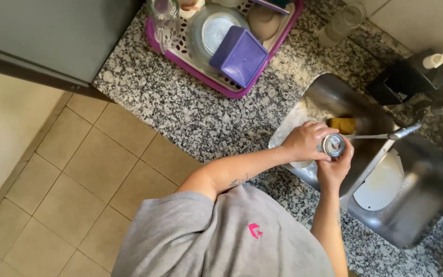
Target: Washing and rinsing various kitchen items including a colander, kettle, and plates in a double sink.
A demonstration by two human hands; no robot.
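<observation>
Over the steel sink (329, 95), both hands met on one small thing: a clear drinking glass (333, 144), seen from its open mouth, held above the left basin. Left hand (303, 142) wrapped over the glass from the side, grip closed on its wall. Right hand (334, 166) cupped it from below, fingers curled up round the glass, grip likewise closed on it. A thin stream of water (367, 136) ran across from the tap (406, 131) to the glass rim. Just behind the glass, touching or nearly touching the left hand, lay a yellow sponge (342, 124); whether held or merely resting in the basin could not be told. In the right basin lay a white plate (383, 182), flat on the bottom.

On the speckled granite bench (180, 107), well apart to the left, stood a purple drying rack (221, 84) carrying an upturned purple tub (239, 55), a pale plate (214, 31), a brownish bowl (262, 21) and a tall clear glass (164, 23). Near the wall, behind the sink, stood a black holder (403, 79) with a white bottle (436, 59). Below, a beige tiled floor (78, 179).
</observation>
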